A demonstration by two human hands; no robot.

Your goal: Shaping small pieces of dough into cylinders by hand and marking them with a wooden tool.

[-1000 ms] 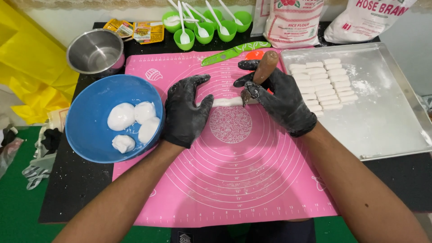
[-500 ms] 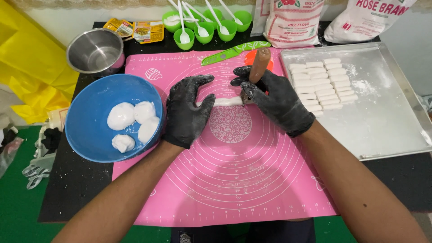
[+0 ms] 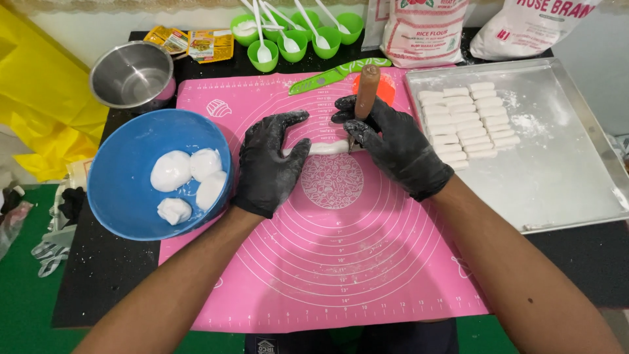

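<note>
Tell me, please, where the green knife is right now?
The green knife lies at the pink mat's far edge, just below the green cups.

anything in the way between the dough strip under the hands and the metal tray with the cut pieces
Nothing visible blocks it. The dough strip lies on the pink mat between the left hand and the right hand, which holds a wooden-handled cutter. Only the right hand sits between the strip and the metal tray.
</note>
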